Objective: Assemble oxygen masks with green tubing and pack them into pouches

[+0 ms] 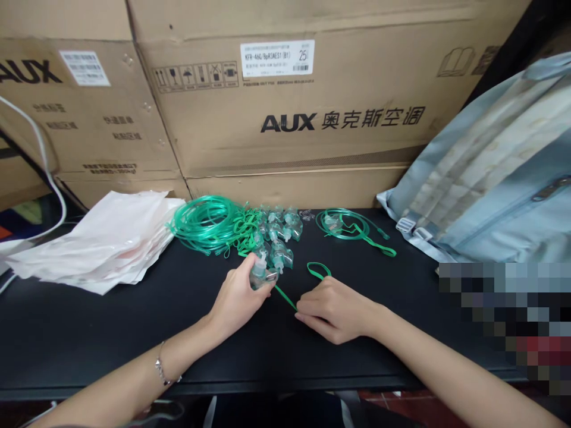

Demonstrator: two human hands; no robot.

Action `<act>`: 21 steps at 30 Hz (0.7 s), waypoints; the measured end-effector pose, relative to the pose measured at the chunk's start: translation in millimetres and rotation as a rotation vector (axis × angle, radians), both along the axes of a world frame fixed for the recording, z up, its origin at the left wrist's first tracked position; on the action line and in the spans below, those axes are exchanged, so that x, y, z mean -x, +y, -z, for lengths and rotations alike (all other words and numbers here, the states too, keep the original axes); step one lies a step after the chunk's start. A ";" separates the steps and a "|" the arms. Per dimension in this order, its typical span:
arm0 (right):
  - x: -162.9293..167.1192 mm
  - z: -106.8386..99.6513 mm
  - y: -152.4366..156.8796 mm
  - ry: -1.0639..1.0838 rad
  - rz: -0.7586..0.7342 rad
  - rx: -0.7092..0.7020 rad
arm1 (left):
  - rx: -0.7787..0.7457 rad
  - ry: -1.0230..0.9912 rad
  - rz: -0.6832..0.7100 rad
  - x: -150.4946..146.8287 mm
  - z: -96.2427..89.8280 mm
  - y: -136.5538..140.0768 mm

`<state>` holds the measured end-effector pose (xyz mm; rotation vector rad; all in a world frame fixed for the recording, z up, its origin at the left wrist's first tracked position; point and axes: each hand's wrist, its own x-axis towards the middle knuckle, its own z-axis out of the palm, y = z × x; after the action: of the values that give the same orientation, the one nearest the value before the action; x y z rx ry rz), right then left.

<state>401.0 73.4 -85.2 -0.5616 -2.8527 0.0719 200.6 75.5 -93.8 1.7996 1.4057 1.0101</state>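
Observation:
My left hand [243,288] is closed around a small clear green oxygen mask [263,274], just in front of a pile of similar masks [281,226]. A green elastic strap [285,297] runs from that mask to my right hand [332,309], whose fingers pinch it. The strap's loose loop [317,268] sticks out above my right knuckles. Behind my left hand, bunched green straps [247,232] lie between the masks and a coil of green tubing [207,220]. Apart on the right is one more mask with its own coiled tube [366,229].
White plastic bags [98,238] are stacked at the left of the black table [178,333]. Large cardboard boxes [285,142] stand along the back. A light blue backpack [504,190] leans at the right, and a white cable [49,160] hangs at the left.

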 end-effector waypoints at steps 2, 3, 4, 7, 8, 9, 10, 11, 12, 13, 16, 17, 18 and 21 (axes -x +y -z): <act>0.0 2.4 -3.4 -0.002 -0.029 -0.032 | -0.015 0.037 -0.032 1.8 1.7 1.7; -0.1 3.3 -5.2 -0.003 -0.032 -0.042 | -0.008 0.039 -0.038 2.6 2.3 2.8; -0.2 4.0 -6.9 -0.012 -0.020 -0.047 | 0.002 0.033 -0.038 3.3 2.6 3.9; -0.9 3.8 -9.6 -0.071 0.134 -0.047 | -0.012 0.039 -0.022 4.3 0.9 5.6; -1.6 2.9 -9.6 -0.082 0.206 -0.052 | -0.044 0.064 -0.018 4.4 -0.6 5.6; -2.6 1.7 -9.3 -0.076 0.272 -0.064 | -0.079 0.091 -0.014 4.7 -2.5 5.3; -4.1 0.2 -8.8 -0.052 0.329 -0.087 | -0.108 0.112 -0.009 5.5 -4.7 4.8; -6.2 -1.2 -8.1 -0.013 0.376 -0.119 | -0.126 0.125 -0.002 6.9 -7.0 4.3; -8.9 -2.2 -7.2 0.035 0.417 -0.155 | -0.132 0.125 0.006 9.1 -9.4 4.0; -12.3 -2.4 -6.2 0.080 0.462 -0.190 | -0.127 0.117 0.013 12.2 -11.6 3.9; -25.3 3.8 -2.2 0.141 0.615 -0.233 | -0.122 0.073 0.021 26.8 -16.4 7.2; -30.2 8.1 -0.7 0.133 0.653 -0.203 | -0.126 0.057 0.018 32.9 -17.3 9.7; -34.9 13.0 0.8 0.126 0.677 -0.155 | -0.130 0.040 0.007 39.1 -17.9 12.8; -45.0 22.8 4.0 0.182 0.660 0.020 | -0.128 -0.051 -0.064 55.7 -19.3 22.7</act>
<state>446.0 77.4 -108.0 -1.3816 -2.3590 0.0339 144.9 98.2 -74.6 1.8159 1.4029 1.1957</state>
